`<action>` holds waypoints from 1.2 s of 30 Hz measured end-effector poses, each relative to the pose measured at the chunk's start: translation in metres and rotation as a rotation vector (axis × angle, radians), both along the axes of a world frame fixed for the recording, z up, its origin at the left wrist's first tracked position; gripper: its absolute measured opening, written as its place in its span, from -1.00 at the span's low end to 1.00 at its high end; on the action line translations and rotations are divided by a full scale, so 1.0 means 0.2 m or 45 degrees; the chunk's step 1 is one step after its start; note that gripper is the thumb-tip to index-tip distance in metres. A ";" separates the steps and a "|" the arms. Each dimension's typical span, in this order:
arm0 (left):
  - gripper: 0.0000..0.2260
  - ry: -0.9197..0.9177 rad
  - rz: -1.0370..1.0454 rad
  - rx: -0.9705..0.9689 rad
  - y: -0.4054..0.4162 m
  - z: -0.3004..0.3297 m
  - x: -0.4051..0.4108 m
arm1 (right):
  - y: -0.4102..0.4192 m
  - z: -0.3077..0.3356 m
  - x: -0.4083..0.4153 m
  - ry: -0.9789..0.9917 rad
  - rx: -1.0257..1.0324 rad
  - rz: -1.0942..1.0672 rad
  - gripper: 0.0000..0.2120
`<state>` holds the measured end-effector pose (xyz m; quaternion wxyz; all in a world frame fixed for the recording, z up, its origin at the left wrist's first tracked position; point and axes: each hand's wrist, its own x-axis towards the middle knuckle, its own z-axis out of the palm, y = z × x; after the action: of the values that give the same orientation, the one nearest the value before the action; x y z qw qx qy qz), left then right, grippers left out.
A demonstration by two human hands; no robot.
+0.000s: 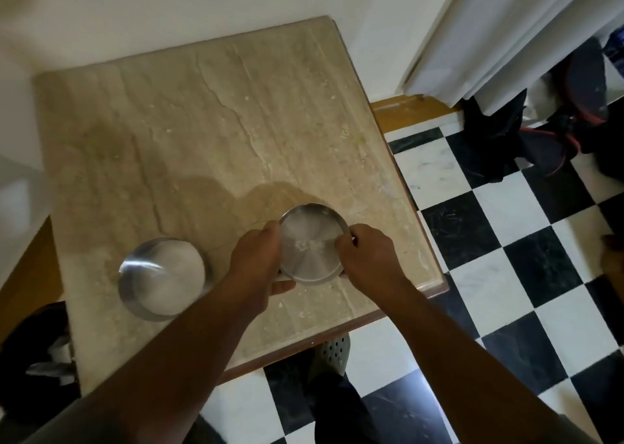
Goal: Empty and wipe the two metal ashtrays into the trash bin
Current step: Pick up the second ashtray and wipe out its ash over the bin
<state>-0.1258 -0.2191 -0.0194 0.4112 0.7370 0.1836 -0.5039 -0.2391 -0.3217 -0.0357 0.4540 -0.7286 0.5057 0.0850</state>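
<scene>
Two round metal ashtrays are on a beige marble table. The right ashtray sits near the table's front right corner with a small pale clump of ash or paper in its middle. My left hand grips its left rim and my right hand grips its right rim. The left ashtray stands apart near the front left edge, looks empty and shiny, and no hand touches it. A dark trash bin with pale scraps inside shows at the lower left, below the table edge.
White walls close in the table's back and left sides. A black-and-white checkered floor lies to the right. Dark bags and red-trimmed items sit by a white curtain at the upper right. My grey shoe is under the table's front edge.
</scene>
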 end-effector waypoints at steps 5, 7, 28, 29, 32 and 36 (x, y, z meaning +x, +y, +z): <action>-0.77 -0.018 0.150 0.033 0.34 0.16 0.20 | 0.25 0.08 0.23 0.016 -0.079 0.251 -0.82; -0.73 -0.046 0.173 0.018 0.55 0.21 0.30 | 0.42 0.11 0.37 0.000 -0.053 0.316 -0.84; -0.63 0.129 0.801 0.131 2.29 0.05 0.84 | 2.00 0.00 1.18 0.066 0.033 0.791 -0.88; -0.64 0.138 0.804 0.158 2.32 0.01 0.85 | 2.02 -0.05 1.18 0.066 0.035 0.805 -0.87; -0.70 0.192 0.844 0.151 2.38 -0.11 0.86 | 2.08 -0.17 1.21 0.068 0.002 0.889 -0.86; -0.66 0.302 0.831 0.039 2.43 -0.27 0.87 | 2.08 -0.30 1.24 0.045 -0.103 1.002 -0.87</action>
<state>0.0481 0.2660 -0.0742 0.5154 0.5820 0.4637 -0.4251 0.0091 0.0935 -0.0962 0.3489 -0.8826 0.1984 0.2450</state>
